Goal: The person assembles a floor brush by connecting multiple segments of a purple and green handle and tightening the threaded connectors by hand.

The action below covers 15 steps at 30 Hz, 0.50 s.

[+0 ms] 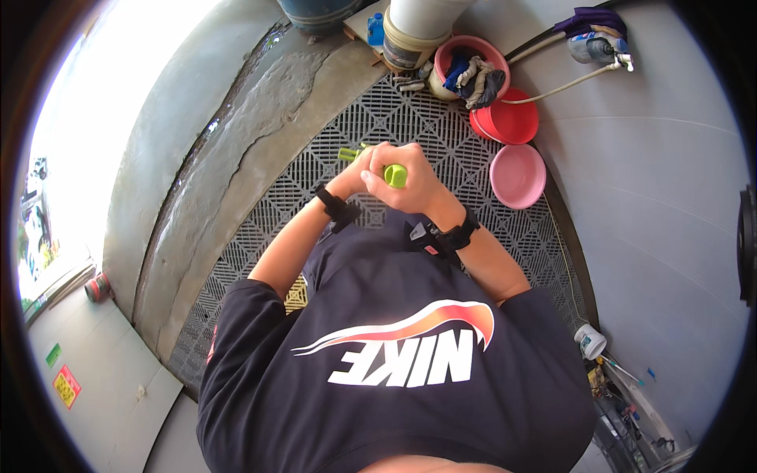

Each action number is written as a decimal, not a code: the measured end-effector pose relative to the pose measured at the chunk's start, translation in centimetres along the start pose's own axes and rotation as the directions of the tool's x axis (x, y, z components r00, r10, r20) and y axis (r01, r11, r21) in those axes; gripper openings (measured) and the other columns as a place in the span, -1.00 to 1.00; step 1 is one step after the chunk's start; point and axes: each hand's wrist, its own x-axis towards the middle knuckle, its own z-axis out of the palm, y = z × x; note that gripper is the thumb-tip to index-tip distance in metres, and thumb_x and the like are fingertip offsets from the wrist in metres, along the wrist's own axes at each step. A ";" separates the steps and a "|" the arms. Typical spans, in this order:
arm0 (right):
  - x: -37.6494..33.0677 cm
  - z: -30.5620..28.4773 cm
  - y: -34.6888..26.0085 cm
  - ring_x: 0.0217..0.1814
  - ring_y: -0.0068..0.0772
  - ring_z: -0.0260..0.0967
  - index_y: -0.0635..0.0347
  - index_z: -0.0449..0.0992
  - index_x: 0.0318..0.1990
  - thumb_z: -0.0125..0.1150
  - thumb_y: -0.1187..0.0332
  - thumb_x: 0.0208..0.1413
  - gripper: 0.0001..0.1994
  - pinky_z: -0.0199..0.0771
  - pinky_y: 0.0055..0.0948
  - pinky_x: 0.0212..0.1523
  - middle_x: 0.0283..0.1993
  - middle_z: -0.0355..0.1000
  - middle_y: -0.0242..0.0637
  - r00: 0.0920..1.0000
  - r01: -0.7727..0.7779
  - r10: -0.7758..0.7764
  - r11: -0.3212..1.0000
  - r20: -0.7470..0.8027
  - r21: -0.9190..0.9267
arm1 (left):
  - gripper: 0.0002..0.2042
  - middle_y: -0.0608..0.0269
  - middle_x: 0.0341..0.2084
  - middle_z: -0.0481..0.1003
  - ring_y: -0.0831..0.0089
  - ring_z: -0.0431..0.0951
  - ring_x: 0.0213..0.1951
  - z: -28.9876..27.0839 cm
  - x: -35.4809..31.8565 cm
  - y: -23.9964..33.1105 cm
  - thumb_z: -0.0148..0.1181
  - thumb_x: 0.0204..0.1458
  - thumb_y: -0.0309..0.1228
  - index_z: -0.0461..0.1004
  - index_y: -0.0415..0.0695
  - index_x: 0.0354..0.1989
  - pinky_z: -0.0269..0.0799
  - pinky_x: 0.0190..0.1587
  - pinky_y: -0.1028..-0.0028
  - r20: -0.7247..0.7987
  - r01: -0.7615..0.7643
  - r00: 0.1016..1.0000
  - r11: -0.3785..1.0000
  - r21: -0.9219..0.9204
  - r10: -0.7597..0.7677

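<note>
Here my right hand [406, 185] is wrapped tight around a lime-green handle [395, 175], whose rounded end sticks out between my curled fingers. My left hand [364, 169] presses against the right, its fingers closed on the same tool; a green bit [348, 154] pokes out on the left side. Both hands sit together in front of my chest, above the grey grid mat [378, 118]. Each wrist wears a black strap [337, 206]. Beyond the mat stand a pink basin [517, 175], a red basin [506, 120] and a bucket [471, 65] of rags.
</note>
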 end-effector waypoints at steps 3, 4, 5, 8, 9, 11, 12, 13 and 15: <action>-0.1 -3.6 0.1 -0.55 -0.29 0.40 0.22 0.45 -0.54 0.34 0.49 -0.06 -0.85 0.40 -0.37 -0.41 -0.57 0.42 -0.24 0.997 0.077 -0.075 0.990 0.015 -0.118 | -0.83 0.24 -0.27 0.54 0.37 0.49 -0.08 1.1 5.0 0.8 0.30 0.06 -0.37 0.47 -0.18 -0.30 0.39 0.02 0.32 0.143 -0.207 0.971 0.971 0.118 0.189; -0.1 -4.3 0.3 -0.49 -0.22 0.42 0.22 0.46 -0.52 0.34 0.50 -0.08 -0.86 0.43 -0.34 -0.35 -0.55 0.43 -0.24 0.989 0.142 -0.146 0.970 -0.006 -0.200 | -0.83 0.24 -0.27 0.54 0.37 0.49 -0.08 1.6 6.1 0.8 0.30 0.06 -0.37 0.47 -0.18 -0.30 0.39 0.02 0.32 0.144 -0.200 0.973 0.972 0.127 0.181; -0.4 -4.9 0.6 -0.39 -0.11 0.45 0.21 0.49 -0.49 0.33 0.46 -0.07 -0.89 0.46 -0.27 -0.24 -0.52 0.45 -0.21 0.999 0.036 -0.033 0.984 0.021 -0.174 | -0.83 0.25 -0.27 0.54 0.38 0.49 -0.09 2.4 7.0 0.7 0.29 0.08 -0.37 0.48 -0.18 -0.28 0.39 0.02 0.32 0.098 -0.149 0.986 0.980 0.130 0.137; -0.9 -5.4 2.4 -0.38 0.02 0.49 0.20 0.49 -0.46 0.30 0.35 -0.05 -0.86 0.46 -0.12 -0.21 -0.53 0.48 -0.07 0.999 -0.007 -0.004 0.973 -0.049 -0.232 | -0.84 0.25 -0.26 0.53 0.39 0.49 -0.09 4.9 8.9 0.2 0.28 0.14 -0.37 0.50 -0.18 -0.23 0.40 0.02 0.35 -0.033 0.002 0.999 0.993 0.118 0.002; -1.2 -5.6 3.1 -0.33 0.06 0.51 0.21 0.51 -0.43 0.30 0.33 -0.02 -0.85 0.48 -0.09 -0.15 -0.48 0.50 -0.03 0.999 -0.021 0.012 0.961 -0.037 -0.275 | -0.85 0.25 -0.25 0.53 0.39 0.49 -0.09 5.4 9.4 0.1 0.27 0.15 -0.37 0.50 -0.18 -0.22 0.40 0.02 0.35 -0.077 0.049 0.996 0.992 0.114 -0.040; -1.4 -6.3 4.9 -0.33 0.06 0.51 0.21 0.52 -0.43 0.30 0.33 -0.01 -0.85 0.48 -0.09 -0.16 -0.47 0.50 -0.02 1.000 -0.003 -0.005 0.953 -0.026 -0.304 | -0.81 0.27 -0.19 0.52 0.45 0.48 -0.09 6.3 10.2 0.2 0.25 0.22 -0.36 0.52 -0.20 -0.12 0.43 0.01 0.42 -0.144 0.092 0.986 0.992 0.087 -0.078; -1.4 -6.6 5.8 -0.32 0.07 0.51 0.22 0.52 -0.43 0.31 0.33 -0.01 -0.85 0.48 -0.09 -0.16 -0.46 0.51 -0.02 1.000 0.009 -0.016 0.941 -0.019 -0.337 | -0.81 0.27 -0.19 0.52 0.45 0.49 -0.09 6.6 10.6 0.2 0.25 0.22 -0.36 0.52 -0.20 -0.12 0.43 0.01 0.42 -0.160 0.098 0.984 0.991 0.087 -0.083; -1.3 -7.1 6.8 -0.31 0.08 0.51 0.21 0.50 -0.39 0.32 0.34 -0.01 -0.85 0.47 -0.09 -0.15 -0.42 0.52 -0.02 0.999 0.048 -0.045 0.935 0.017 -0.352 | -0.81 0.27 -0.19 0.52 0.45 0.49 -0.10 6.9 11.0 0.3 0.25 0.21 -0.36 0.52 -0.20 -0.12 0.43 0.00 0.42 -0.165 0.099 0.983 0.990 0.097 -0.082; -1.6 -7.8 8.2 -0.30 0.09 0.50 0.20 0.47 -0.35 0.32 0.35 -0.02 -0.83 0.46 -0.08 -0.15 -0.42 0.51 -0.02 0.999 0.026 -0.011 0.936 0.046 -0.352 | -0.81 0.27 -0.20 0.52 0.44 0.49 -0.10 7.1 11.8 0.5 0.25 0.21 -0.35 0.52 -0.20 -0.12 0.43 0.00 0.41 -0.173 0.101 0.982 0.989 0.108 -0.081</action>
